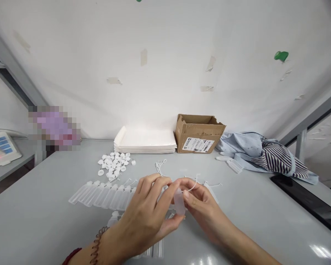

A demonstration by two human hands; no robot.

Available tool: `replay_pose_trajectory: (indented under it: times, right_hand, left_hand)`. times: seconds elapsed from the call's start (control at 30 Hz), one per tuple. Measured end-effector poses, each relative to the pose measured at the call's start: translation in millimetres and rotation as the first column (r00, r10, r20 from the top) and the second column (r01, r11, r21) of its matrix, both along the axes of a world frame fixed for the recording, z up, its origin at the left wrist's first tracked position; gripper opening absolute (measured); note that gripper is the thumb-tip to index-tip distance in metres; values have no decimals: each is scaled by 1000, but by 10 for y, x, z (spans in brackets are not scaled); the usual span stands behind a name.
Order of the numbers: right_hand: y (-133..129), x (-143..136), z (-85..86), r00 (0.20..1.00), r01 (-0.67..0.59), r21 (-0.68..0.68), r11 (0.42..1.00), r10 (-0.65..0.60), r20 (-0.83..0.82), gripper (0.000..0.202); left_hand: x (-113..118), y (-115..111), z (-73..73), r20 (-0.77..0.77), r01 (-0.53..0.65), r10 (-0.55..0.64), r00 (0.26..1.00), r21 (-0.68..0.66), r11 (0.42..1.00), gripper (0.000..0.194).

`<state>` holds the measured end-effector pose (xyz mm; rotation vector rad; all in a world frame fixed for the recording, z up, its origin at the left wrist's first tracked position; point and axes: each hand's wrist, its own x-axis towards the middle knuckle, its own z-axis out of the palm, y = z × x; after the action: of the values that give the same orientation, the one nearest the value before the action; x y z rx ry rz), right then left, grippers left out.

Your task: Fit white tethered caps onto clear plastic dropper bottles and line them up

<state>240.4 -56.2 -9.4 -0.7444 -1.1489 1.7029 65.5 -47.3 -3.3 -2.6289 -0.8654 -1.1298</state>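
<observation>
Between my two hands is a small translucent plastic bottle [179, 203], held roughly upright. My left hand [146, 209] grips it between thumb and fingers from the left. My right hand [202, 202] pinches at the bottle's neck, where a thin white plastic strap [194, 184] curves out; the fingers partly hide the neck. Left of my hands lies a slanted row of similar bottles [107, 195], with thin straps sticking out at their tops. More bottles lie partly hidden under my left forearm. Behind the row is a pile of small white caps [114, 163]. Loose white straps [160, 167] lie beyond my hands.
Against the wall lie a stack of white padded envelopes [146, 141] and an open cardboard box [200, 134]. To the right are a light blue and striped cloth [278, 158], two translucent pieces [233, 164] and a long black object [306, 200]. A blurred purple patch covers the left.
</observation>
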Motion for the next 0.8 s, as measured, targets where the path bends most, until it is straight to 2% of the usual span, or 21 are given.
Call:
replay_pose_trajectory:
  times: [0.13,0.4,0.57,0.8]
  right_hand:
    - [9,-25,-5,991,69,53,996,-75,114,17]
    - [-30,1,75,964,86,83,993,-104,246,19]
    - [-11,49,60,972,70,70,995,-84,220,18]
    - [101,119,64,970,159,16,987,-160,185,21]
  left_hand:
    - [12,-8,4,-28,-27,28,999,16,999,41]
    - [8,-25,2,-6,-35,35,999,29,999,32]
    - [14,-25,12,9,-19,19,1000,35,999,36]
    - [-53,-27,6,-26,6,-6,1000,-13,1000,40]
